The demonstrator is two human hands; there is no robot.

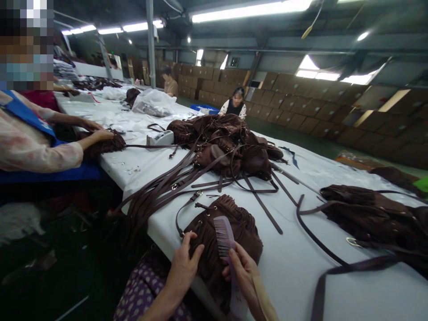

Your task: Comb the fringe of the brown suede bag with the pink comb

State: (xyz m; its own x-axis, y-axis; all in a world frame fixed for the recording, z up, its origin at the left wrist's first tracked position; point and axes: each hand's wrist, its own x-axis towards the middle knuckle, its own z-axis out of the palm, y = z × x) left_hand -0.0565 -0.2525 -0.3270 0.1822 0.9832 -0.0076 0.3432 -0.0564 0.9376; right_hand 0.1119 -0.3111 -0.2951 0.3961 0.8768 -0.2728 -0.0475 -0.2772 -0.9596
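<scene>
A dark brown fringed bag [227, 240] with metal eyelets and a buckled strap lies at the near edge of the white table. My right hand [242, 272] is closed around the handle of a pale purple comb [224, 232], whose teeth lie over the fringe. At the bag's left side, my left hand [187, 261] grips its edge, thumb and forefinger showing; the other fingers are partly hidden. Long brown straps [160, 187] trail off the table's left edge beside the bag.
A heap of brown bags [227, 147] rises mid-table, with more bags [374, 218] at right. A co-worker's hands [100, 133] handle a fringed bag at left. A white tape dispenser [160, 139] stands by the heap. Stacked cartons [287, 98] line the far wall.
</scene>
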